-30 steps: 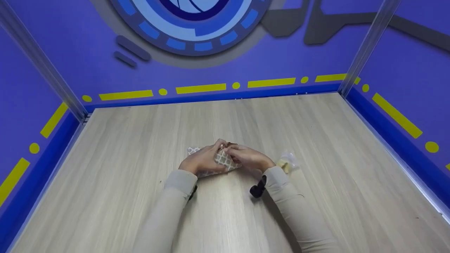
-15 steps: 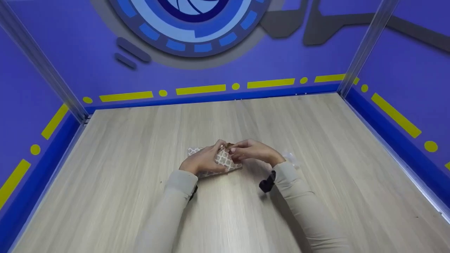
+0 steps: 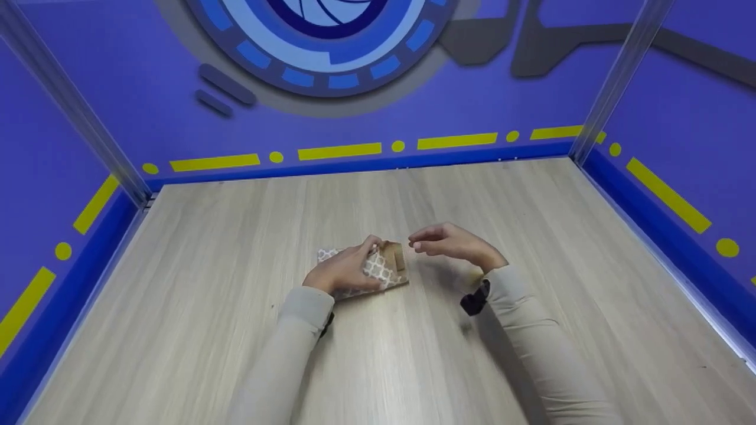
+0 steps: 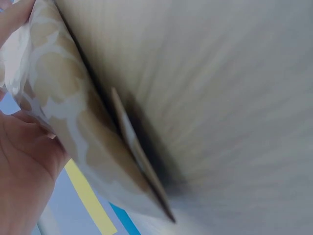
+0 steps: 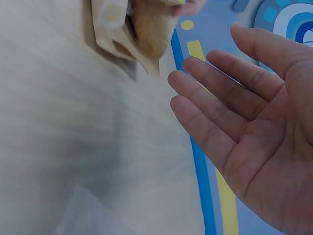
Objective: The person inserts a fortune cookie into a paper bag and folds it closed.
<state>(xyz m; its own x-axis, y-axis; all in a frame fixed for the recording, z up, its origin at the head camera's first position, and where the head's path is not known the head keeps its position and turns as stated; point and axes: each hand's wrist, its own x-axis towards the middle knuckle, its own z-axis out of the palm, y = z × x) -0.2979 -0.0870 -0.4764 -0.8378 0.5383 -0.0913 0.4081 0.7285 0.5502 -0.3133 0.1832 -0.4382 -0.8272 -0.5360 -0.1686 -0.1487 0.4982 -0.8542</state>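
A small paper bag (image 3: 378, 268) with a white lattice print and a brown inside lies on the wooden table, its mouth gaping to the right. My left hand (image 3: 345, 268) grips it across the top, thumb on the near side. The left wrist view shows the printed paper (image 4: 63, 93) bulging beside the palm (image 4: 24, 171). Just right of the mouth, my right hand (image 3: 452, 242) hovers with nothing in it. Its fingers are extended in the right wrist view, apart from the bag's brown opening (image 5: 151, 34). How deep the bag's contents go cannot be seen.
A yellowish item (image 3: 475, 274) lies on the table, partly hidden by my right wrist. A whitish translucent piece (image 5: 90, 213) shows low in the right wrist view. Purple-blue walls (image 3: 354, 124) bound the table (image 3: 236, 236) at the back and both sides.
My right hand has drawn away from the bag's mouth to the right and its fingers have straightened. The brown opening is now exposed. My left hand keeps its grip in place.
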